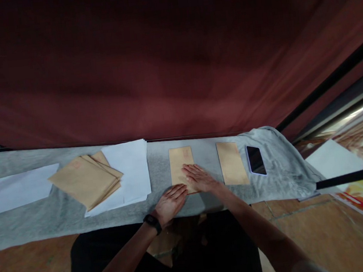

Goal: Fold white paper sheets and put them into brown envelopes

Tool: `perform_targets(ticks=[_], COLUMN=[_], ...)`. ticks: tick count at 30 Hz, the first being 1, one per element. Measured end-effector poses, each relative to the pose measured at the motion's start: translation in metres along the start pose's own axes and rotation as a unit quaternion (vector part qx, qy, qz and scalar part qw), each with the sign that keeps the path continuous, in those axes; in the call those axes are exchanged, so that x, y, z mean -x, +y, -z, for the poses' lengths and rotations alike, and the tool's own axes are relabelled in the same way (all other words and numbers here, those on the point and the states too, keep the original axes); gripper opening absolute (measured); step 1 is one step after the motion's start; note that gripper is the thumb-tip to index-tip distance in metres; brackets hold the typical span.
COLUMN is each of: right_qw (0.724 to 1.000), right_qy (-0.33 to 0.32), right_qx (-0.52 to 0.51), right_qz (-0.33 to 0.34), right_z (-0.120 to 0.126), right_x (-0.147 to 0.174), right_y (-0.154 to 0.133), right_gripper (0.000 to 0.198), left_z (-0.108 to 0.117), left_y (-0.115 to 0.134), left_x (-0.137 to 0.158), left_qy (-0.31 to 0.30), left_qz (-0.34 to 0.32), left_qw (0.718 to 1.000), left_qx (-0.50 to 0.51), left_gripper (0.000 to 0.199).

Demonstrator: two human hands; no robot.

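A brown paper envelope [177, 166] lies flat in front of me on the grey cloth, its long side pointing away. My right hand [199, 177] rests flat across its right half, fingers stretched out. At its lower left corner lies my left hand [173, 202], palm down with straight fingers, the tips touching the envelope's near edge. Neither hand grips anything. Another brown envelope [232, 163] lies apart to the right. On the left, several brown envelopes [84, 181] are fanned in a pile over a stack of white paper [133, 171].
Grey cloth [157, 156] covers the long narrow surface. A phone [256, 160] lies right of the envelopes, and more white paper [18, 190] at the far left. Behind hangs a dark red curtain [163, 90]. A black bar [351, 177] crosses the right side.
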State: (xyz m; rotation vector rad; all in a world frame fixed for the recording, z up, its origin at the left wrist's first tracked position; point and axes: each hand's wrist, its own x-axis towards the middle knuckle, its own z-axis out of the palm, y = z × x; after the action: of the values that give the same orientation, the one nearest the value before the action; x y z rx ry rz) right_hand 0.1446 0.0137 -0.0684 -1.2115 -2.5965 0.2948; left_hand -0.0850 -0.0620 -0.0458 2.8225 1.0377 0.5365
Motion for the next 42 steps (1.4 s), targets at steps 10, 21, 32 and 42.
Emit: perform_targets(ticks=[10,21,32,42], right_qw=[0.994,0.992,0.992,0.986], right_qy=[0.019,0.050,0.117,0.138], right_qx=[0.034,-0.090,-0.050,0.029], right_qz=[-0.100,-0.072,-0.027,-0.093], right_z=[0.006,0.009,-0.006,-0.014], right_x=[-0.050,0.031,0.094,0.087], right_y=[0.011,-0.020,-0.097,-0.104], right_gripper=[0.053,0.046,0.047,0.047], left_z=[-0.007,-0.004,-0.005,-0.016], left_y=[-0.003,-0.005,-0.006,0.020], left_x=[0.003,0.001,-0.002,0.010], left_qy=[0.020,0.045,0.034,0.018], left_qz=[0.022,0.043,0.077,0.114], left_qw=[1.000,0.996,0.991,0.993], left_qx=[-0.002,0.057,0.103,0.014], left_gripper=[0.033,0.033,0.038,0.050])
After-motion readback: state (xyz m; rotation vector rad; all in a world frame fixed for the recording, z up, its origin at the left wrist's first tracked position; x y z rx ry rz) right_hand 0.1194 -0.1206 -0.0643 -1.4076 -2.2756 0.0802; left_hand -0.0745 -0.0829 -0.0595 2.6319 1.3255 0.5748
